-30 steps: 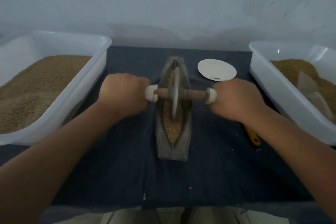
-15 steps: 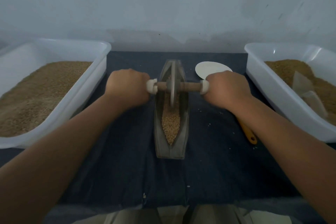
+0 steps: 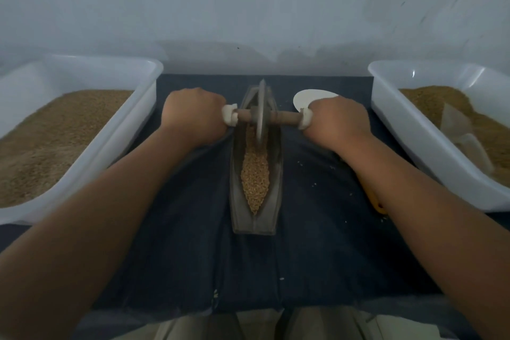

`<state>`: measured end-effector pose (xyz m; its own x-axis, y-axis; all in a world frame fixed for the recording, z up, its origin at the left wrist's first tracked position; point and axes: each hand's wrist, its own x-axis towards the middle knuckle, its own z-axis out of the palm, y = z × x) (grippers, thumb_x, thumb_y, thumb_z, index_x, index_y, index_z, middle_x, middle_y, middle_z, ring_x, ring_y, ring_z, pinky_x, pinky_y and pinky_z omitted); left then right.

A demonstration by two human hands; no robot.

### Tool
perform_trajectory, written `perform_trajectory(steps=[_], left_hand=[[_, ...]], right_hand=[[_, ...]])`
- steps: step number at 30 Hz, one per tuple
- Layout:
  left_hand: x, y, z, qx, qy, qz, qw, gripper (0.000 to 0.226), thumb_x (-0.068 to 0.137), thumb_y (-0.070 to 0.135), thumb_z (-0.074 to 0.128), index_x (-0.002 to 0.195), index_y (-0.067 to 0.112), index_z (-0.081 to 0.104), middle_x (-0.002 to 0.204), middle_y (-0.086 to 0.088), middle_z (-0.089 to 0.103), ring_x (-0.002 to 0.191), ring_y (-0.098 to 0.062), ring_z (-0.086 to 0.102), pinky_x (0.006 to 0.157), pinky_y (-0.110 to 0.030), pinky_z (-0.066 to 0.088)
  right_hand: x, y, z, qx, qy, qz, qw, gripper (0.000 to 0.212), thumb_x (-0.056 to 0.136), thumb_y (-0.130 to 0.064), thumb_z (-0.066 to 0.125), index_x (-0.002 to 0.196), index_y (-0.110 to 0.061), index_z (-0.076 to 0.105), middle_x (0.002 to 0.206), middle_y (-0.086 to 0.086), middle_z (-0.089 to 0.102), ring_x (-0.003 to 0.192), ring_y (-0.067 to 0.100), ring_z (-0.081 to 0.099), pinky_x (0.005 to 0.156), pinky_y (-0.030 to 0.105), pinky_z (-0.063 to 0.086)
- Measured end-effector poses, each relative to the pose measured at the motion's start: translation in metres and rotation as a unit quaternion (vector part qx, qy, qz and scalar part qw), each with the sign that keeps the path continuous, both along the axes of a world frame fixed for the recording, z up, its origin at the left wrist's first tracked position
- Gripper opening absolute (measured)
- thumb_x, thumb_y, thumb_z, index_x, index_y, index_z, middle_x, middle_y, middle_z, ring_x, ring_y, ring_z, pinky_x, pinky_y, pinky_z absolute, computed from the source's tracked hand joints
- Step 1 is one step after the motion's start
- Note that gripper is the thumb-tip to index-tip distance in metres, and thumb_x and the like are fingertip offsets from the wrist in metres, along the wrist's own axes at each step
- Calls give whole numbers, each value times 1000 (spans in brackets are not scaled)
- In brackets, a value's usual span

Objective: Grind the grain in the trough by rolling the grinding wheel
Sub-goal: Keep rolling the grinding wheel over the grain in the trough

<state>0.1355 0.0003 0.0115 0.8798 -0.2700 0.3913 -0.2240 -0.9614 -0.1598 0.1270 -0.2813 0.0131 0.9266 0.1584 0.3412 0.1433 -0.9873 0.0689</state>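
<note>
A narrow boat-shaped metal trough (image 3: 237, 201) lies lengthwise on the dark cloth, with brown grain (image 3: 254, 176) heaped in its near half. A thin metal grinding wheel (image 3: 261, 110) stands upright in the far part of the trough on a wooden axle (image 3: 284, 117) with white end collars. My left hand (image 3: 193, 116) is closed around the axle's left handle and my right hand (image 3: 338, 121) around the right handle. Both handles are hidden inside the fists.
A white tub of grain (image 3: 143, 107) stands at the left and another (image 3: 386, 107) at the right. A white dish (image 3: 303, 96) lies behind my right hand. An orange handle (image 3: 376, 205) pokes out under my right forearm. Loose crumbs dot the cloth.
The wheel has rolled away from me, from the trough's middle toward its far end, with both hands moving forward on the axle. More grain lies uncovered in the near half.
</note>
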Motion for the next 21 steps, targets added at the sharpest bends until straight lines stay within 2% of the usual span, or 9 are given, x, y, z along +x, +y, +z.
perform_trajectory(steps=[3, 6, 8, 10, 13, 15, 17, 19, 21], left_hand=[[-40, 10, -8, 18, -4, -18, 1000, 29, 76, 52, 50, 64, 29, 38, 58, 10, 44, 51, -19, 45, 56, -29, 41], [-86, 27, -21, 16, -40, -68, 997, 44, 70, 43, 78, 64, 33, 35, 52, 13, 36, 41, -12, 38, 48, -22, 32], [-96, 32, -24, 18, -28, -66, 997, 47, 65, 43, 83, 64, 33, 37, 50, 13, 33, 39, -8, 34, 46, -20, 26], [-84, 26, -24, 28, -24, -43, 998, 44, 70, 46, 78, 64, 32, 36, 51, 12, 35, 41, -11, 41, 48, -22, 27], [-35, 9, -11, 27, 7, 9, 1000, 33, 81, 50, 62, 67, 29, 41, 59, 10, 40, 59, -24, 59, 58, -30, 38], [-6, 0, 3, 23, 23, 14, 999, 29, 79, 50, 57, 66, 27, 45, 63, 8, 46, 62, -26, 54, 60, -32, 41], [5, -6, 10, 16, 23, 6, 1000, 27, 75, 51, 48, 67, 26, 49, 65, 5, 51, 61, -26, 51, 60, -33, 41], [-3, -3, 7, 12, 17, 0, 1000, 28, 74, 54, 43, 65, 27, 44, 64, 6, 49, 60, -25, 50, 60, -32, 41], [-30, 8, -7, 11, 13, -9, 1000, 29, 77, 54, 48, 65, 29, 39, 61, 10, 45, 56, -20, 49, 58, -30, 41]], right_hand=[[-37, -11, -5, -15, 70, 19, 997, 29, 80, -49, 48, 69, -24, 56, 67, -6, 58, 63, 21, 57, 53, 30, 40], [-78, -25, -6, -19, 80, 62, 995, 34, 68, -63, 43, 62, -31, 54, 58, -10, 55, 53, 10, 52, 47, 28, 35], [-85, -27, -5, -5, 86, 79, 993, 38, 65, -67, 40, 60, -31, 52, 56, -11, 54, 50, 7, 50, 46, 28, 30], [-76, -24, -7, 0, 82, 70, 994, 40, 66, -67, 37, 61, -30, 52, 55, -11, 54, 51, 7, 51, 46, 27, 32], [-35, -12, -10, -1, 23, 19, 1000, 39, 83, -58, 38, 66, -26, 52, 61, -7, 54, 57, 17, 52, 52, 28, 37], [-8, -4, -8, 12, -8, -12, 1000, 31, 90, -44, 44, 71, -20, 49, 66, -4, 53, 62, 24, 53, 56, 30, 39], [4, 2, -3, 7, -2, -22, 1000, 19, 85, -34, 46, 76, -17, 48, 69, -2, 56, 66, 27, 59, 56, 30, 42], [-4, 1, 0, 3, 33, -17, 999, 22, 89, -37, 45, 80, -19, 54, 77, -2, 61, 74, 27, 63, 62, 34, 50], [-30, -8, -1, -3, 69, 7, 998, 30, 88, -46, 44, 75, -23, 58, 73, -6, 62, 71, 23, 62, 63, 34, 51]])
